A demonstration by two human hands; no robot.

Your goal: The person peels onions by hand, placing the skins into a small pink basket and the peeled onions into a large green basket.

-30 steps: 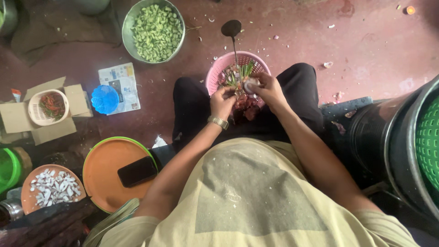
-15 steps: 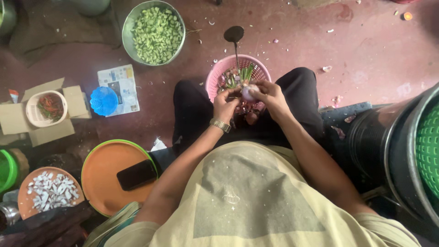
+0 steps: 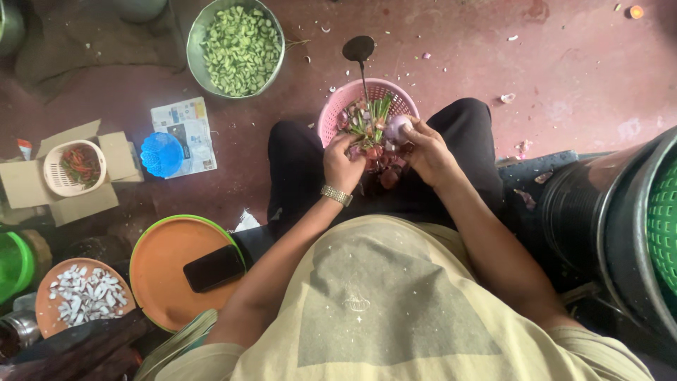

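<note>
A pink plastic basket (image 3: 331,113) sits on the floor between my knees, holding green stalks, red onions and peelings. My right hand (image 3: 430,155) grips a peeled pale purple onion (image 3: 397,129) over the basket's near right rim. My left hand (image 3: 342,166), with a metal watch on its wrist, rests with curled fingers on the pile of red onions (image 3: 384,173) at the basket's near edge. What those fingers hold is hidden. A dark ladle (image 3: 360,51) leans out of the basket's far side.
A steel bowl of chopped green vegetable (image 3: 240,46) stands at far left. Left of me are a blue cup (image 3: 161,153), a carton with a chilli basket (image 3: 74,166), an orange tray bearing a phone (image 3: 211,268), and a plate of white pieces (image 3: 81,296). A large dark pot (image 3: 606,226) stands at right.
The peeled onion has shifted slightly right and away from my left hand, now held by my right hand alone. My left hand has stayed at the onion pile.
</note>
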